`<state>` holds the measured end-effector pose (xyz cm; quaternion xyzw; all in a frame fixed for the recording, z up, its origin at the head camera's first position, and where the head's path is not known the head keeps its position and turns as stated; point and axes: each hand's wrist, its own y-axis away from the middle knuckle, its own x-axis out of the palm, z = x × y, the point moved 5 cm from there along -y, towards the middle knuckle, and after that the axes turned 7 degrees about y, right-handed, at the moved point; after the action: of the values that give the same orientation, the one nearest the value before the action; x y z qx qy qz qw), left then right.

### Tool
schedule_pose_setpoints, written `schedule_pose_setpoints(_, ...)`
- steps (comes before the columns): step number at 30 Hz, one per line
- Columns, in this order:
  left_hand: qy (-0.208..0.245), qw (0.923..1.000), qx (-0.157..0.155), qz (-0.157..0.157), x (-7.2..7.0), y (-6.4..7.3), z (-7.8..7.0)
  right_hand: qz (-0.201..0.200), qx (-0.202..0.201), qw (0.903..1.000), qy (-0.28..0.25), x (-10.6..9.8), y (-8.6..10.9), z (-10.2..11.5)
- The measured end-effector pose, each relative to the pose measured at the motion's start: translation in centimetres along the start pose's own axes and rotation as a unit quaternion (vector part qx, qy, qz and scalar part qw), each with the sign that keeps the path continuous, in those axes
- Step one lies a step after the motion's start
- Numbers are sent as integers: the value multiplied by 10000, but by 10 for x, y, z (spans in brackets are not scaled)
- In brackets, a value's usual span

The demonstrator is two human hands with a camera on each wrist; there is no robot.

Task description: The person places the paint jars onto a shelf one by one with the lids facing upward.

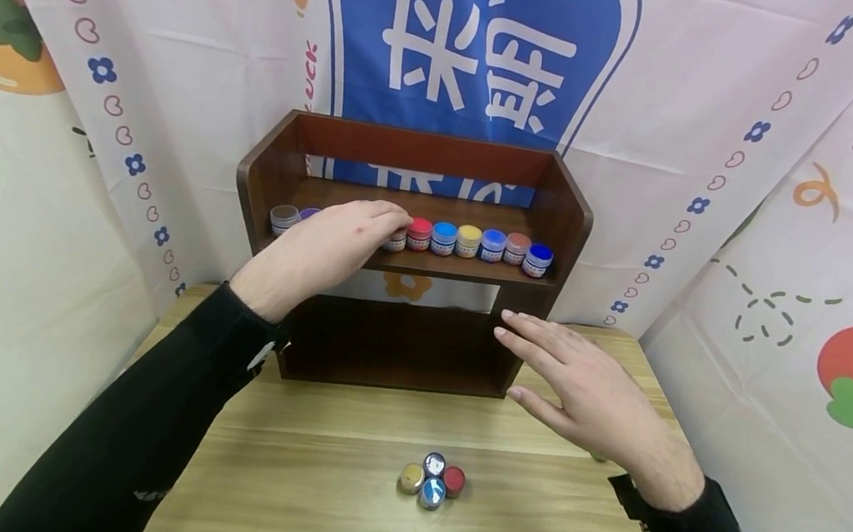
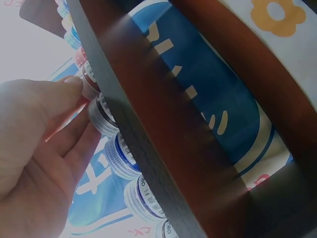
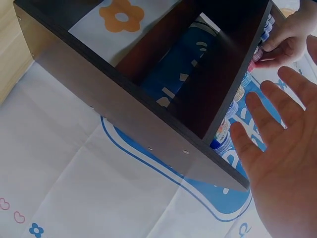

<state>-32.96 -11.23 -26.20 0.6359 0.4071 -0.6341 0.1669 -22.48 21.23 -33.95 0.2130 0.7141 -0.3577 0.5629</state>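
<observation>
My left hand (image 1: 338, 238) reaches over the upper shelf of a dark wooden rack (image 1: 388, 371). In the left wrist view its thumb and fingers pinch a small paint jar (image 2: 90, 82) in the row; in the head view the fingers partly cover that jar (image 1: 396, 242). A red-lidded jar (image 1: 419, 235) sits just to its right, followed by blue, yellow and brown-lidded ones. To the left, a grey-lidded jar (image 1: 283, 219) shows, while the jars behind the hand are hidden. My right hand (image 1: 586, 387) hovers by the rack's right side, fingers spread and straight, holding nothing.
Several paint jars (image 1: 433, 492) stand clustered on the wooden table (image 1: 290, 472) in front of the rack. Behind and at both sides hangs a printed white cloth (image 1: 681, 94). The rack's lower compartment (image 1: 391, 338) lies between the two arms.
</observation>
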Motion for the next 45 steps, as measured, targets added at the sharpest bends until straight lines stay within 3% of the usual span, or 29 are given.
schedule_pose_setpoints(10, -86, 9946, 724, -737, 5, 20, -11, -18, 160, 9998, -147, 13, 4, -8)
schedule_pose_setpoints(18, -129, 9899, 1040, -959, 16, 46, -20, -83, 398, 9987, -308, 25, 10, -22)
schedule_pose_setpoints(31, -29, 9867, 1241, -1052, 49, 75, -34, 288, 761, 9954, -512, 44, 19, -32)
schedule_pose_setpoints(45, 37, 9879, 1331, -792, 87, 93, -49, 139, 636, 9963, -570, 60, 26, -38)
